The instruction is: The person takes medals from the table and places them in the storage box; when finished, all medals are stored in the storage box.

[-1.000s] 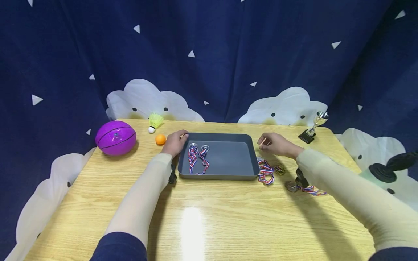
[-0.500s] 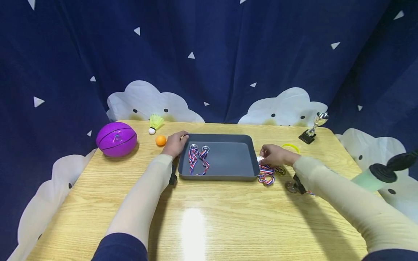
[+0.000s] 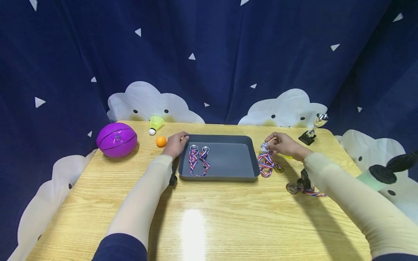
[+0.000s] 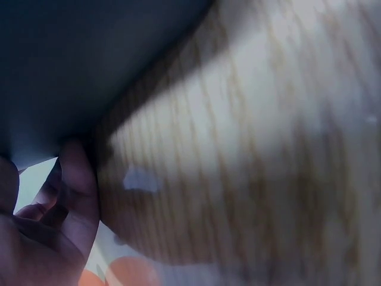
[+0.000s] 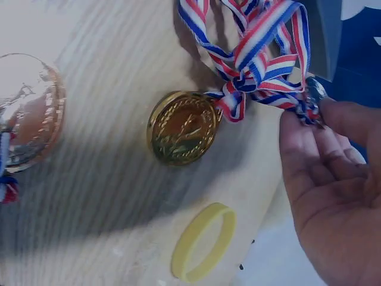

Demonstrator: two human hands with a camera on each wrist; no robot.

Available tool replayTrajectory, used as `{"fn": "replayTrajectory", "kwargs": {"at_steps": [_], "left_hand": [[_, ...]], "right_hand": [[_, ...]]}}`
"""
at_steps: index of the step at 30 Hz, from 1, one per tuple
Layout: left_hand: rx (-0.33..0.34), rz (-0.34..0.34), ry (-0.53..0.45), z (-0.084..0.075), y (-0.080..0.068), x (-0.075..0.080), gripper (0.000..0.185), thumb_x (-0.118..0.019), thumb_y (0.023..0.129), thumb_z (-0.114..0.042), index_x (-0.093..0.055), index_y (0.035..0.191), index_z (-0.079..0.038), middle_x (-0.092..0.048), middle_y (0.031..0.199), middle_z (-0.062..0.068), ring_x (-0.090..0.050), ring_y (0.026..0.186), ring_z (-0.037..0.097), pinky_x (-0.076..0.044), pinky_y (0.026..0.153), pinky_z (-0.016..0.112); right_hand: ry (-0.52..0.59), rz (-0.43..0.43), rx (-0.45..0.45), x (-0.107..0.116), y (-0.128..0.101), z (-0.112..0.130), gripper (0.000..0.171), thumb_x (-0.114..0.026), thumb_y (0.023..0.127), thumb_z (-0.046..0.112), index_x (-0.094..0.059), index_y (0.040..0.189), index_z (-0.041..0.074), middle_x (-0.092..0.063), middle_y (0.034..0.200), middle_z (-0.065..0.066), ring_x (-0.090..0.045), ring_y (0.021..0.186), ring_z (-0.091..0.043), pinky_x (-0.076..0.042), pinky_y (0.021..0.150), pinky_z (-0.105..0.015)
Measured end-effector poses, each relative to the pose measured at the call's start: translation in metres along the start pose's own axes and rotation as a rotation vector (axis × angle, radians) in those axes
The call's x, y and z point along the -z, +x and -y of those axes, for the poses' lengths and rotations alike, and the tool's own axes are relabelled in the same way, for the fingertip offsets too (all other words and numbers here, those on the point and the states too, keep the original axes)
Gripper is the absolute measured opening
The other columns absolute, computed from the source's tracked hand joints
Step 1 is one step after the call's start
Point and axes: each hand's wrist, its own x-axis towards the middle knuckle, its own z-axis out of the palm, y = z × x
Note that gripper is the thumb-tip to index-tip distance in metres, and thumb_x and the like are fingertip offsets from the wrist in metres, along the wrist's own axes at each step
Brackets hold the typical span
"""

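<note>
Your right hand is raised just off the tray's right side and pinches a silver medal between thumb and fingertips; its striped ribbon hangs down to the table beside the tray's right wall. In the right wrist view that ribbon is tangled with the ribbon of a gold medal, which lies flat on the table just right of the tray, with a yellow wristband close by and a bronze medal farther from the tray. Your left hand grips the tray's far left corner, fingers curled over the rim; the left wrist view is too blurred to add more. Inside the tray, against its left side, lie two medals side by side with their ribbons trailing toward the near wall. Left of the tray sit an orange ball, a shuttlecock and a purple ball. Well right of the tray stands a small trophy.
</note>
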Motion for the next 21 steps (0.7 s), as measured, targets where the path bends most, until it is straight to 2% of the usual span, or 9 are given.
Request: {"fn": "replayTrajectory", "kwargs": {"at_steps": [3,7,15,21], "left_hand": [[0.008,0.005,0.003,-0.001,0.000,0.000,0.042,-0.047,0.113,-0.027,-0.057,0.149,-0.010,-0.058,0.154,0.017,-0.052,0.146,0.038,-0.040,0.125,0.053],[0.013,0.008,0.001,-0.001,0.000,0.000,0.041,-0.047,0.113,-0.027,-0.057,0.149,-0.010,-0.058,0.154,0.016,-0.051,0.147,0.037,-0.040,0.126,0.053],[0.011,0.004,0.015,-0.002,0.000,0.000,0.042,-0.046,0.113,-0.027,-0.056,0.150,-0.009,-0.057,0.155,0.017,-0.050,0.148,0.038,-0.039,0.126,0.054],[0.022,0.008,0.012,-0.003,-0.002,0.000,0.042,-0.047,0.113,-0.027,-0.056,0.150,-0.009,-0.056,0.156,0.016,-0.049,0.149,0.038,-0.038,0.127,0.054]], "right_hand": [[0.021,-0.044,0.040,0.005,0.001,0.003,0.031,-0.058,0.106,0.005,-0.054,0.132,-0.012,-0.069,0.096,-0.005,-0.064,0.080,-0.004,-0.061,0.076,-0.020],[0.047,-0.086,0.077,0.011,0.002,0.008,0.032,-0.058,0.107,0.010,-0.055,0.131,-0.011,-0.068,0.102,-0.005,-0.066,0.085,-0.001,-0.062,0.081,-0.019],[0.138,-0.120,0.104,0.013,0.000,0.011,0.025,-0.050,0.111,0.011,-0.047,0.126,-0.008,-0.065,0.110,-0.006,-0.070,0.092,-0.003,-0.063,0.091,-0.022],[0.219,-0.179,0.160,0.013,0.000,0.020,0.020,-0.050,0.110,0.010,-0.045,0.122,-0.006,-0.067,0.098,0.005,-0.069,0.088,0.000,-0.064,0.091,-0.026]]}}
